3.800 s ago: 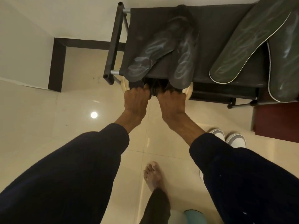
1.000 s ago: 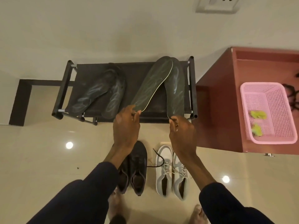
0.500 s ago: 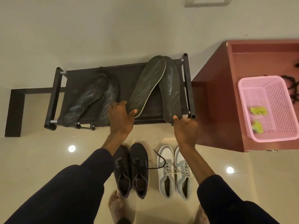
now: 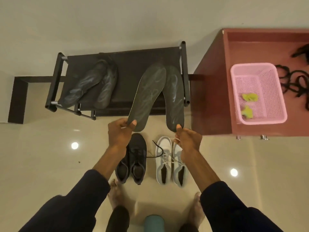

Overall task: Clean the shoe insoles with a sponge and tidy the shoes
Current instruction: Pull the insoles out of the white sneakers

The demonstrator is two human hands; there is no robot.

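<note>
— Since the previous frame was logged, both large insoles have come off the shoe rack (image 4: 127, 64). Their heels lay at its front rail then; now they are drawn out toward 6 o'clock.
— Grip state?
— left hand (image 4: 117, 137): grip narrow, thumb and fingers pinching the heel of the left insole (image 4: 148, 96), toe pointing to 12 o'clock. right hand (image 4: 188, 141): the same pinch on the heel of the right insole (image 4: 174, 97). Both toes overlap the rack in view; whether they touch it I cannot tell.
— Shoes?
— On the floor at 6 o'clock of the hands. black shoes (image 4: 133, 159) lie below the left hand, grey-white shoes (image 4: 170, 163) below the right, each pair side by side.
— Other insoles?
— darker insole pair (image 4: 93, 86) unmoved on the rack, at 10 o'clock of the hands, surfaces streaked.
— Sponge?
— In neither hand. green pieces (image 4: 250, 97) lie in the pink basket (image 4: 267, 121) on the red table (image 4: 212, 97) at 3 o'clock; possibly sponges, too small to confirm.
— Meaning for the task?
— Judgement: wiping of this pair looks finished and refitting is the step in hand. Which shoes take them is unconfirmed. The darker pair is yet to go back
</note>
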